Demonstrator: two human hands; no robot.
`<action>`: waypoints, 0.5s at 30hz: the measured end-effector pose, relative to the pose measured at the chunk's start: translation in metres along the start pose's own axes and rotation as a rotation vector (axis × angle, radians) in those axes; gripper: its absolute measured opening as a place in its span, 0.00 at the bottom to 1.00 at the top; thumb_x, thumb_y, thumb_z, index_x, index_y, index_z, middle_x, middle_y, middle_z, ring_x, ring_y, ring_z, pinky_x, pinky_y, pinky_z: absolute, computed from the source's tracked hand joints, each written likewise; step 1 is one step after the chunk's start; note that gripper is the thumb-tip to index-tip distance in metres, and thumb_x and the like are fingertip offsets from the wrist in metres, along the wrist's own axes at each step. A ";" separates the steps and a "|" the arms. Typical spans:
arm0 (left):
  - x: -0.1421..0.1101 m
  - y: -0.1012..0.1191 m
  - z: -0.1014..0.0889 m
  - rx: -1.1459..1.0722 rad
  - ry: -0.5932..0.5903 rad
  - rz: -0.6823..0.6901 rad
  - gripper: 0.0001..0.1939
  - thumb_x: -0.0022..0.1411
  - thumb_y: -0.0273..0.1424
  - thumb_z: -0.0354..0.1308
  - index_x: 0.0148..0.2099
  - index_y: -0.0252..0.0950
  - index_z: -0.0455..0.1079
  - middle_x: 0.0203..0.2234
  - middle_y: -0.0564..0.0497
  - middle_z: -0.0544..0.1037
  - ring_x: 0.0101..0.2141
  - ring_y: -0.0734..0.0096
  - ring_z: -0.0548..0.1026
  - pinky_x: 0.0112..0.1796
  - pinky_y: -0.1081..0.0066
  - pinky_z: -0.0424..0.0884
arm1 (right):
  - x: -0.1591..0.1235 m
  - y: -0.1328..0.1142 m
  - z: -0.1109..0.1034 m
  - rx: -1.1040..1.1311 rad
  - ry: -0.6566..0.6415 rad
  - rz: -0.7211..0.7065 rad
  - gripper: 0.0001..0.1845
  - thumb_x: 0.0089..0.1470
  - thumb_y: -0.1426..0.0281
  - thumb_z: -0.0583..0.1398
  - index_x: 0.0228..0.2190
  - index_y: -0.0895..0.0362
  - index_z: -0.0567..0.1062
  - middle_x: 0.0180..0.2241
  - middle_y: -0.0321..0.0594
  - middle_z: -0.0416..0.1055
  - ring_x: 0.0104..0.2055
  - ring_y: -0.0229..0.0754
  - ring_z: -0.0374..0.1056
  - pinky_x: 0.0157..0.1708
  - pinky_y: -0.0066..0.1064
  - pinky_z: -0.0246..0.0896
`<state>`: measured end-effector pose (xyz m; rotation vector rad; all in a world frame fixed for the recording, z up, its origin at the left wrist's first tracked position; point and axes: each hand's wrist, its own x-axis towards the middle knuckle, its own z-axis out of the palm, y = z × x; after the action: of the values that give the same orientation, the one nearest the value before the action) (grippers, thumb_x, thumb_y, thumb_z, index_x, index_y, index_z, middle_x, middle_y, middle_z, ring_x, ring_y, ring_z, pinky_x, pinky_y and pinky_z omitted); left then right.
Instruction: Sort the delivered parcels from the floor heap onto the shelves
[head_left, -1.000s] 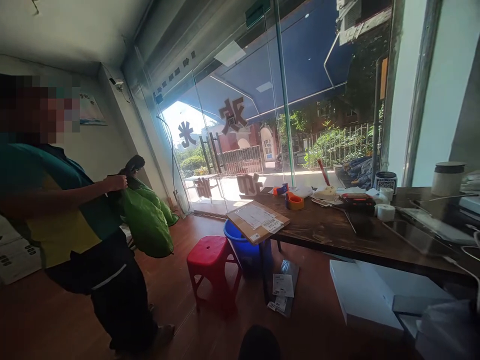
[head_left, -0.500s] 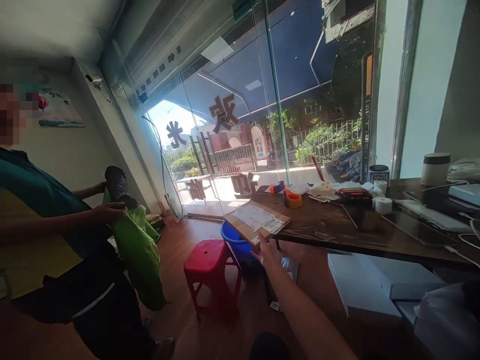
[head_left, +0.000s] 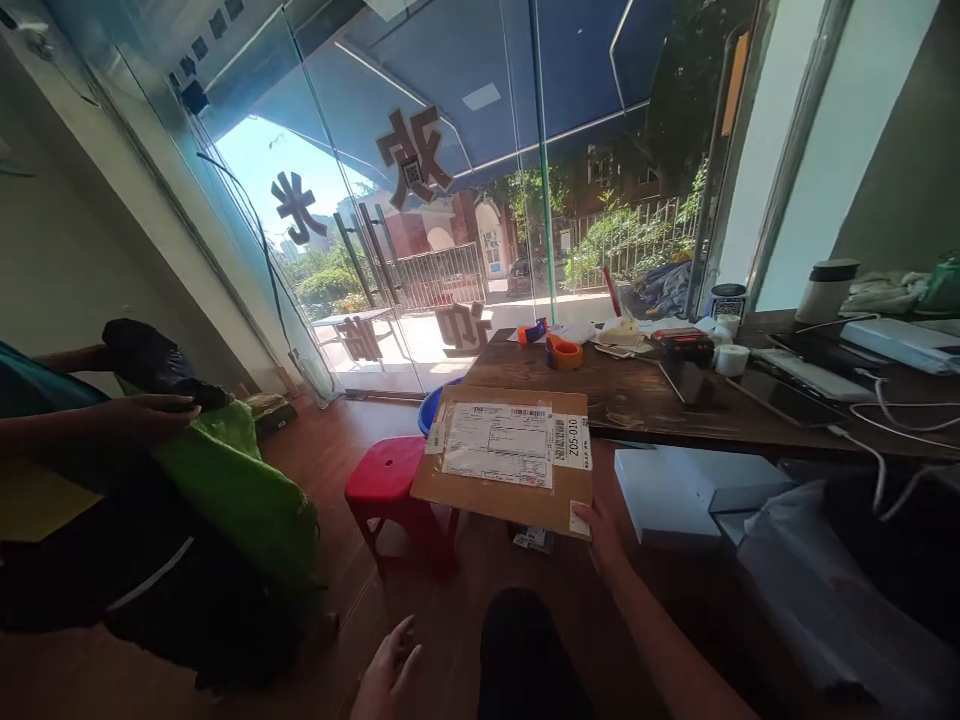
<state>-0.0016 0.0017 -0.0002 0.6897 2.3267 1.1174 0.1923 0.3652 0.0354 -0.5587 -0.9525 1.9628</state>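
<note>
A flat cardboard parcel [head_left: 495, 500] is held up in front of me, its shipping label and barcode stickers facing upward. My right hand [head_left: 598, 535] grips it by the lower right corner, the thumb on top and the other fingers mostly hidden beneath. Low in the view, my left hand [head_left: 388, 665] is in the air, empty, with fingers apart and some way from the parcel. Behind the parcel, a blue bucket [head_left: 429, 408] is mostly covered.
A red plastic stool [head_left: 386, 470] stands left of the parcel. The wooden table [head_left: 517, 370] on the right carries orange tape [head_left: 564, 352], papers and devices. White boxes [head_left: 667, 500] sit beneath it. At left, a person holds a green sack [head_left: 247, 500] and a black bag [head_left: 146, 355].
The parcel has come closer and turned its label toward me, in my right hand. My left hand has entered from below. The view has shifted, and the person at left shows less.
</note>
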 end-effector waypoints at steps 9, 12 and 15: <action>-0.022 0.033 0.000 -0.645 0.279 0.150 0.35 0.63 0.52 0.54 0.68 0.46 0.57 0.61 0.45 0.69 0.56 0.54 0.72 0.57 0.55 0.69 | -0.069 -0.006 -0.037 -0.012 -0.083 0.147 0.32 0.33 0.61 0.72 0.45 0.52 0.77 0.41 0.40 0.80 0.38 0.52 0.76 0.34 0.37 0.69; -0.027 0.033 0.003 -0.683 0.361 0.128 0.35 0.62 0.51 0.55 0.68 0.46 0.57 0.63 0.46 0.67 0.59 0.54 0.70 0.62 0.54 0.63 | -0.078 -0.004 -0.037 0.001 -0.099 0.174 0.33 0.33 0.62 0.72 0.46 0.51 0.76 0.41 0.39 0.80 0.37 0.50 0.75 0.32 0.34 0.67; -0.030 0.031 0.004 -0.671 0.402 0.138 0.35 0.62 0.52 0.55 0.67 0.45 0.59 0.64 0.47 0.65 0.62 0.52 0.65 0.62 0.53 0.62 | -0.082 -0.008 -0.035 -0.009 -0.139 0.174 0.31 0.36 0.61 0.71 0.46 0.51 0.76 0.42 0.40 0.79 0.38 0.49 0.75 0.32 0.33 0.67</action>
<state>0.0312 0.0019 0.0280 0.3915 1.9962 2.1142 0.2639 0.3123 0.0226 -0.5302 -1.0280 2.1773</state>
